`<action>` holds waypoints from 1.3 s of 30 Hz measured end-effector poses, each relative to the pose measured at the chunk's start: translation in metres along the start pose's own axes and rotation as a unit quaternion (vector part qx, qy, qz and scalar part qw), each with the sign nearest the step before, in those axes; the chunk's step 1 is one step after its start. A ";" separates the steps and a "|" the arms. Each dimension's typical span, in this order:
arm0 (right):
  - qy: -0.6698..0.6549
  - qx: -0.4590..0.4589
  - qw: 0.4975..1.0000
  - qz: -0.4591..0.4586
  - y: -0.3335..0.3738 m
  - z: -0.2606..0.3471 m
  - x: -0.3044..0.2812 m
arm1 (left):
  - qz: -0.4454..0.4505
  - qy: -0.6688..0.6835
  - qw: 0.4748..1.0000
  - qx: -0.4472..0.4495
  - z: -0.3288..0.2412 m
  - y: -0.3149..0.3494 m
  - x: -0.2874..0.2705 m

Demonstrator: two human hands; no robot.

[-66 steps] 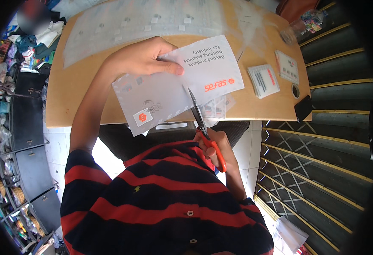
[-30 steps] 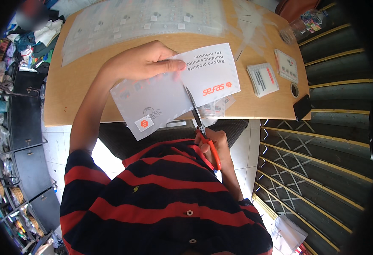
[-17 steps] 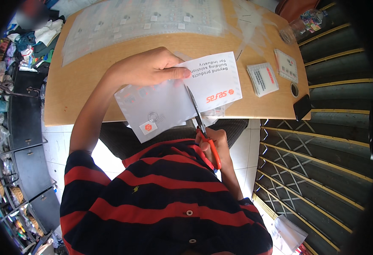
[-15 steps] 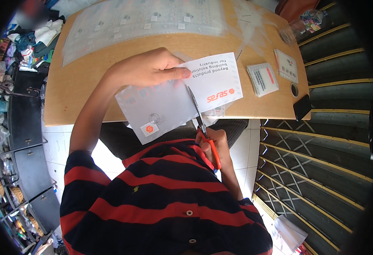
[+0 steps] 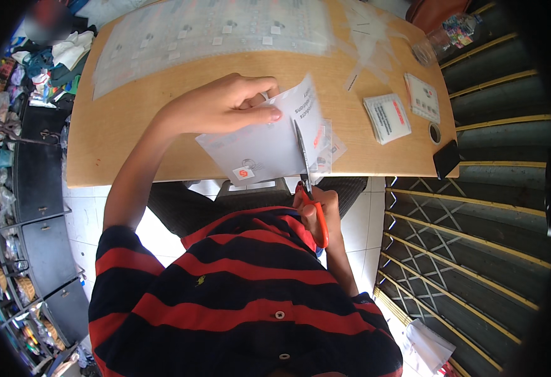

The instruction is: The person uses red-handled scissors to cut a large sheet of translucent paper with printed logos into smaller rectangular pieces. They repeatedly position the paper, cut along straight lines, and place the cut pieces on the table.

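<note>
My left hand [image 5: 241, 103] pinches the upper edge of a translucent white printed sheet [image 5: 263, 141] between thumb and fingers. It carries dark lettering and an orange mark, and its right part bends up. In my right hand [image 5: 323, 207], below the table's front edge, are scissors [image 5: 321, 229] with red-orange handles. One long blade lies across the face of the sheet, pointing away from me; the other blade is hidden. Further printed pieces [image 5: 334, 149] show partly behind the sheet at the table's edge.
Large clear printed sheets [image 5: 225, 38] cover the back of the wooden table [image 5: 143, 144]. Clear offcuts [image 5: 369, 53] lie far right. Nearer are two stacks of cut pieces, one left [image 5: 385, 119] and one right [image 5: 423, 97], and a black phone [image 5: 446, 159] overhanging the edge.
The sheet has shifted right and turned, its right part now bent up toward the blade. My left hand's fingers have lifted and spread slightly. The scissors have moved a little right.
</note>
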State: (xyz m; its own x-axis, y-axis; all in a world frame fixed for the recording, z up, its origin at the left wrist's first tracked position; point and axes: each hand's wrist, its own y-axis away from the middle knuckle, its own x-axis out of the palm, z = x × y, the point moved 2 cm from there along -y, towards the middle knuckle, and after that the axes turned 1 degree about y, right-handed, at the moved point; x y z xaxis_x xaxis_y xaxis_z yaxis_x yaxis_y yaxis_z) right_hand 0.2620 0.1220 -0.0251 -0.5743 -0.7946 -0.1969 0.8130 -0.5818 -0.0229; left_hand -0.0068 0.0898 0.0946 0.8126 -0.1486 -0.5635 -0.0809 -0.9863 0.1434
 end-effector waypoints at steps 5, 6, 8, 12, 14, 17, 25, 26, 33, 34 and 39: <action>-0.011 0.027 0.999 -0.024 -0.003 0.006 0.002 | -0.055 0.113 0.991 0.052 0.024 0.006 0.015; -0.008 0.026 1.000 -0.015 -0.003 0.004 0.001 | -0.068 0.110 0.990 0.061 0.026 0.006 0.017; -0.003 0.020 1.000 0.002 -0.003 0.002 -0.001 | -0.077 0.101 0.990 0.055 0.024 0.006 0.017; -0.010 0.003 0.999 0.031 -0.003 0.001 -0.004 | -0.070 0.071 0.995 0.026 0.015 0.005 0.017; -0.017 -0.006 0.999 0.040 -0.003 0.000 -0.004 | -0.069 0.053 0.996 0.031 0.015 0.005 0.017; -0.014 -0.002 0.999 0.034 -0.004 0.001 -0.003 | -0.065 0.039 0.996 0.044 0.017 0.004 0.017; 0.041 0.015 0.999 0.005 -0.008 0.005 -0.002 | -0.068 -0.004 0.996 0.054 0.015 0.005 0.015; 0.038 0.010 0.999 0.008 -0.007 0.004 -0.003 | -0.063 0.008 0.997 0.045 0.015 0.005 0.015; 0.000 0.010 1.000 -0.005 -0.012 0.011 0.002 | -0.018 0.024 0.999 0.035 0.015 0.002 0.017; -0.003 0.020 1.000 0.001 -0.012 0.013 0.001 | -0.012 0.019 0.999 0.030 0.016 0.001 0.015; 0.025 0.040 0.999 0.008 -0.012 0.004 -0.004 | -0.017 0.039 0.998 0.038 0.013 0.001 0.012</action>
State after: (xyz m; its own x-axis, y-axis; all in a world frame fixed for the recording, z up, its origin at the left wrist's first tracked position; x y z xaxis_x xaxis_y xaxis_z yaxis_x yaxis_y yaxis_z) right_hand 0.2540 0.1319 -0.0197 -0.5542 -0.7955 -0.2450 0.8106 -0.5827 0.0585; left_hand -0.0050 0.0860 0.0775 0.8581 -0.1127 -0.5010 -0.0947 -0.9936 0.0614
